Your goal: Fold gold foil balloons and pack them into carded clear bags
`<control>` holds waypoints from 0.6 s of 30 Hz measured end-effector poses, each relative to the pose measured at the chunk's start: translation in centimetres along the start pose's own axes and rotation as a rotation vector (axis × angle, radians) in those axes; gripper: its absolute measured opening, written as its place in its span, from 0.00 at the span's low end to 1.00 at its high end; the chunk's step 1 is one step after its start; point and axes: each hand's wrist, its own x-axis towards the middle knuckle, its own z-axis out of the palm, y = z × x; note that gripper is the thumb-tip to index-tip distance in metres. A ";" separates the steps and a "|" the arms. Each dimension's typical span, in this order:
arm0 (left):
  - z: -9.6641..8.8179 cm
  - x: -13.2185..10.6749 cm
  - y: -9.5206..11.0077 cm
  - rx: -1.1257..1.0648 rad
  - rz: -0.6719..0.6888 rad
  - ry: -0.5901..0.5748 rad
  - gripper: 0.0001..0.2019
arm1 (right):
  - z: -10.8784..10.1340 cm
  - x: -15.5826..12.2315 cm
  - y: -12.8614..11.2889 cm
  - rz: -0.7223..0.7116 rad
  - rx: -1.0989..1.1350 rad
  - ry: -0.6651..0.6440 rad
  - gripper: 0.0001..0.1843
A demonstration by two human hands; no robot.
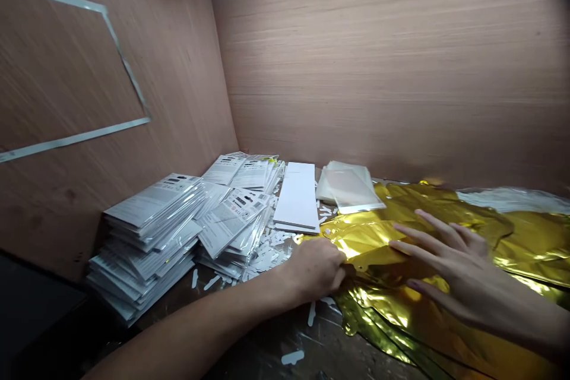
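Flat, shiny gold foil balloons lie in layers on the right side of the table. My left hand is closed at the left edge of a folded gold foil balloon, gripping it; the fingertips are hidden from view. Over the same foil, my right hand is spread out, fingers extended toward the left hand, palm down and holding nothing. Just behind the left hand stands a stack of white cards. Clear plastic sleeves lie beside the cards.
Piles of packed white packets lean along the left, with another packet pile next to them. Small white paper tabs are scattered over the dark table. Wooden panels close off the back and left. Clear plastic lies at the back right.
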 end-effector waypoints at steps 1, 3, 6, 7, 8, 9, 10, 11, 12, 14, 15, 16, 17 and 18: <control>0.1 0.0 -0.1 -0.015 -0.014 0.002 0.06 | 0.1 0.5 0.4 -0.021 0.014 -0.072 0.15; 0.3 0.0 -0.2 -0.054 -0.057 0.017 0.05 | -0.2 1.5 1.2 0.000 0.082 -0.158 0.12; 0.2 0.1 -0.3 -0.124 -0.125 0.052 0.20 | -1.1 2.8 2.2 0.058 0.181 -0.209 0.14; 0.2 0.1 -0.3 -0.145 -0.143 0.062 0.24 | -1.3 3.0 2.4 0.067 0.217 -0.235 0.14; 0.1 0.1 -0.3 -0.163 -0.158 0.069 0.26 | -1.4 3.2 2.6 0.073 0.256 -0.269 0.18; 0.1 0.1 -0.3 -0.176 -0.173 0.077 0.26 | -1.3 3.2 2.6 0.082 0.291 -0.301 0.24; 0.2 0.1 -0.3 -0.184 -0.188 0.088 0.25 | -1.0 3.3 2.5 0.095 0.317 -0.316 0.29; 0.3 0.1 -0.3 -0.187 -0.206 0.104 0.24 | -0.7 3.4 2.3 0.107 0.330 -0.319 0.32; 0.4 0.1 -0.3 -0.184 -0.226 0.123 0.24 | -0.2 3.5 2.1 0.109 0.328 -0.311 0.31; 0.9 0.1 -0.3 -0.168 -0.275 0.171 0.26 | 0.7 4.2 1.4 0.083 0.293 -0.283 0.23; 1.1 0.2 -0.2 -0.158 -0.304 0.194 0.27 | 1.1 4.6 1.2 0.062 0.267 -0.264 0.19; 1.3 0.2 -0.1 -0.150 -0.330 0.208 0.28 | 1.4 5.1 1.0 0.043 0.240 -0.233 0.16; 1.4 0.2 0.0 -0.145 -0.351 0.218 0.28 | 1.8 5.6 1.0 0.033 0.211 -0.189 0.15; 1.5 0.2 0.1 -0.142 -0.362 0.221 0.29 | 2.2 6.0 1.1 0.030 0.185 -0.140 0.14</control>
